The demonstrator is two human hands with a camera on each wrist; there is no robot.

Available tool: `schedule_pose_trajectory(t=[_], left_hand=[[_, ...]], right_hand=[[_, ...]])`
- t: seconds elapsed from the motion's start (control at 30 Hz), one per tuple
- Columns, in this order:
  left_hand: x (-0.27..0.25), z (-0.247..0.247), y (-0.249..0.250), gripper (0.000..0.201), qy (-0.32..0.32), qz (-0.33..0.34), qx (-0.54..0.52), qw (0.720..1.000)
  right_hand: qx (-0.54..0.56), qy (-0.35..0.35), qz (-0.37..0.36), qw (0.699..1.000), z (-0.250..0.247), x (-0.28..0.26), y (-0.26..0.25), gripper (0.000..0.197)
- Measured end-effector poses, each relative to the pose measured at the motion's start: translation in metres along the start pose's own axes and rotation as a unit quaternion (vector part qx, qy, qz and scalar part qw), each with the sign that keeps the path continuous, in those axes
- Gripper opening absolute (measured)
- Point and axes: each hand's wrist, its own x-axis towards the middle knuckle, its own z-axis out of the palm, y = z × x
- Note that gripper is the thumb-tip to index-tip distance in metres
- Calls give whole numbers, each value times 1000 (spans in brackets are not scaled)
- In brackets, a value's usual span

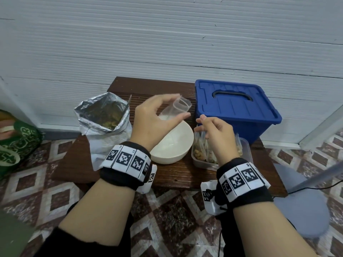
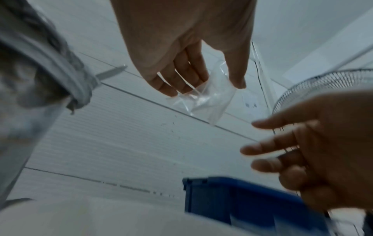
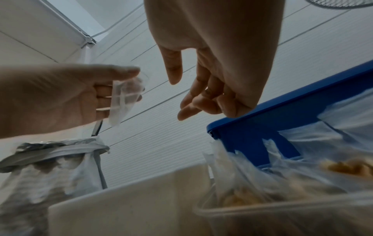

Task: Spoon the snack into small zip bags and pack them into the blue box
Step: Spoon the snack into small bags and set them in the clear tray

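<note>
The left hand point(image 1: 152, 119) pinches an empty zip bag point(image 1: 178, 108) open above the white bowl point(image 1: 178, 145), the right hand point(image 1: 215, 132) hangs loose and holds nothing, so a spoon must come next.

The zip bag point(image 1: 179, 106) is thin, clear, glossy plastic, and the snack pouch point(image 1: 104, 115) is crinkled, shiny foil. The blue box point(image 1: 235, 106) is smooth moulded plastic with a slight sheen; the bowl point(image 1: 178, 145) looks smooth, matt white. The bench point(image 1: 148, 86) is dark ribbed wood.
</note>
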Motion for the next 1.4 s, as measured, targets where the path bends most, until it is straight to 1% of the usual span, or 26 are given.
schedule_pose_trajectory(t=[0.07,0.13,0.3,0.37,0.43,0.5,0.57,0.67,0.77,0.83,0.9,0.97,1.0,1.07,1.17,1.3,1.4], left_hand=[[6,-13,8,45,44,-7,-14,999],[11,-28,15,44,77,-32,-41,996],[20,-67,21,43,124,-86,-61,987],[23,-85,15,44,137,-100,-35,985],[24,-103,6,46,143,-124,-4,982],[22,-119,-4,48,141,-149,12,979],[19,-131,-13,48,123,-174,27,977],[13,-141,-22,47,80,-197,31,977],[8,-142,-25,49,66,-205,9,976],[7,-141,-27,45,61,-204,2,977],[6,-140,-29,42,60,-204,-5,977],[6,-140,-30,44,62,-206,-4,977],[6,-141,-31,45,62,-206,-2,977],[6,-142,-33,46,60,-206,-1,977],[6,-143,-34,47,62,-212,5,975],[5,-145,-32,49,47,-221,-4,974],[3,-147,-28,49,61,-212,-11,975]], right_hand=[[-15,-1,-21,1000,4,0,-2,27],[-25,-15,-41,999,11,0,-7,27],[-40,-77,-67,994,41,-4,-30,20],[-56,-94,-82,991,59,-1,-39,26],[-65,-109,-88,988,77,3,-49,36],[-69,-119,-94,986,93,8,-57,45],[-69,-128,-102,984,107,12,-64,47],[-82,-125,-119,982,125,15,-70,37],[-130,-116,-152,973,137,14,-72,22],[-163,-113,-188,962,142,11,-72,21],[-180,-111,-243,947,144,7,-73,21],[-201,-113,-299,926,145,4,-72,21],[-207,-119,-314,919,146,3,-71,21],[-211,-133,-313,917,150,1,-69,21],[-208,-132,-273,930,155,1,-70,22],[-188,-106,-210,953,158,2,-73,22],[-179,-72,-168,967,160,7,-72,27]])
